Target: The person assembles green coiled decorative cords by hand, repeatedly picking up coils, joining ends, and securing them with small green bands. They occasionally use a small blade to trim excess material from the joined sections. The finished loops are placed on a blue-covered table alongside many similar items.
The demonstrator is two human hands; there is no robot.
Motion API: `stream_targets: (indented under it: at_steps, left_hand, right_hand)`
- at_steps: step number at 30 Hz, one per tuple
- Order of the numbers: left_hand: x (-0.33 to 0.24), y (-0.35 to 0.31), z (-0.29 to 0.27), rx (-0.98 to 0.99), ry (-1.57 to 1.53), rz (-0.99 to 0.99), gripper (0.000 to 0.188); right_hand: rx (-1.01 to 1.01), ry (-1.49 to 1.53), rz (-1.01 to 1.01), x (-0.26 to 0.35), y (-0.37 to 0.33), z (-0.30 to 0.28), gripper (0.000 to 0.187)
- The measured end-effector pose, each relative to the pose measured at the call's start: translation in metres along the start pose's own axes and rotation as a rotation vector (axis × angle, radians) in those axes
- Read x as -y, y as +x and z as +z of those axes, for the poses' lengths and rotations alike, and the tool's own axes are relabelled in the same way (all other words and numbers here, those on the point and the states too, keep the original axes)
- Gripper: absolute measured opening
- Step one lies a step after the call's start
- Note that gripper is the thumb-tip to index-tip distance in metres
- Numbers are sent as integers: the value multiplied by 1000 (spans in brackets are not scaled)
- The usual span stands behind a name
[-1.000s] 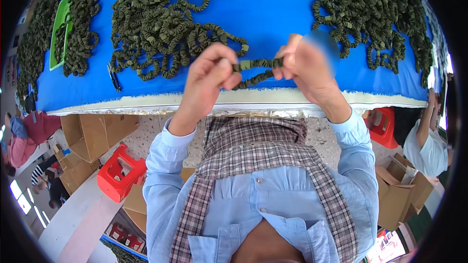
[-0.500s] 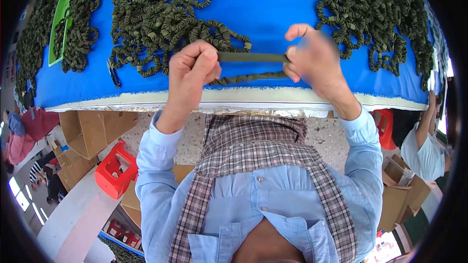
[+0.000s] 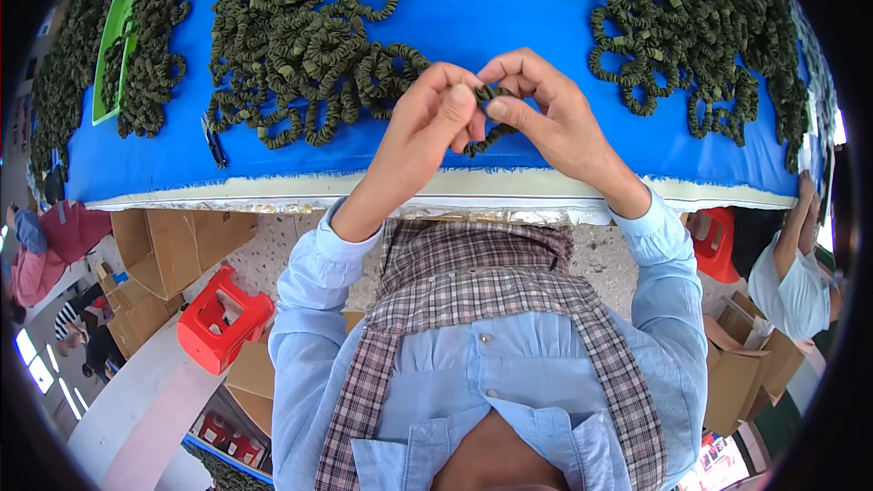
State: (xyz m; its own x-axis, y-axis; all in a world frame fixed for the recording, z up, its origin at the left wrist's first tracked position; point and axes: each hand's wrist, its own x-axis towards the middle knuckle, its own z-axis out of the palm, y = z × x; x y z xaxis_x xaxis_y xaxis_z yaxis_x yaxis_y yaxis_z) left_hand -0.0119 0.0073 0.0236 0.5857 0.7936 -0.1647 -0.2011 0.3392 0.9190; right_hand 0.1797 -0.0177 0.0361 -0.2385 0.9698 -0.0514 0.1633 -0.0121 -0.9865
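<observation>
A dark green gathered fabric hair tie is pinched between my two hands above the near edge of the table. My left hand has thumb and fingers closed on its left side. My right hand grips its upper right part between thumb and forefinger. The band is bunched up small, and much of it is hidden by my fingers. Just beyond my left hand lies a large heap of similar green hair ties. To the right, another pile of hair ties spreads over the blue cloth.
A blue cloth covers the table. At left are a green tray and small thread snips. Red stools and cardboard boxes stand below the edge. Another person's arm shows at far right.
Half a second ago the hair tie was stretched taut between my separated hands. My hands have come together, and the band has slackened and gathered up.
</observation>
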Motion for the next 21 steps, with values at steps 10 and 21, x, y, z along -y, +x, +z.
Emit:
stream_targets:
  at_steps: [10, 21]
  left_hand:
    - [14, 3, -8, -20, -66, 56, 28]
    - [5, -21, -20, -134, -11, 29, 18]
  right_hand:
    - [13, 236, 22, -3, 6, 1, 18]
    - [-254, 247, -44, -27, 2, -32, 11]
